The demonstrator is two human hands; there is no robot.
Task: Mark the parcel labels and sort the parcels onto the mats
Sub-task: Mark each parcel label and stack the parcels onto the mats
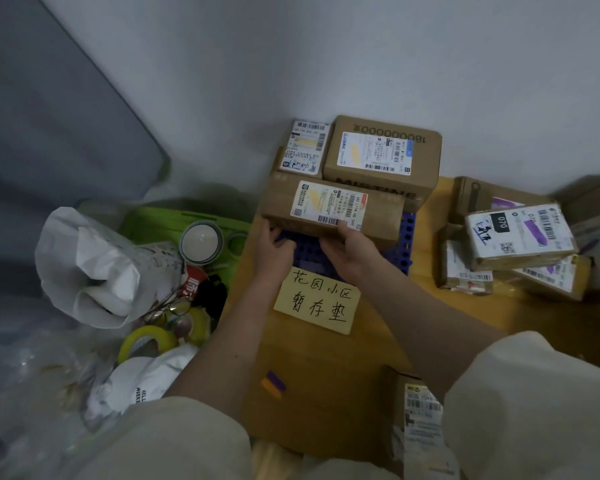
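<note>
1. we hold a flat brown cardboard parcel with a white label streaked yellow (pixel 329 206) by its near edge: our left hand (pixel 274 251) curls its fingers under the left end, our right hand (pixel 349 249) pinches the near edge with the thumb on the label.
2. the parcel sits over the far part of a blue perforated plastic mat (pixel 407 237), with its far edge against two other boxes.
3. those are a big brown carton printed with black letters (pixel 381 150) on the right and a small box covered by a white label (pixel 305 147) on the left, both against the pale wall.
4. just near the mat lies a yellow card with handwritten characters (pixel 317 301).
5. to the right is a loose heap of parcels with purple-marked labels (pixel 513 244).
6. to the left lies clutter: crumpled white bags (pixel 94 268), a green plastic crate (pixel 174 220), tape rolls (pixel 148 342).
7. our arms hide most of the mat, and a labelled box (pixel 420 414) near right is partly cut off by our sleeve.
</note>
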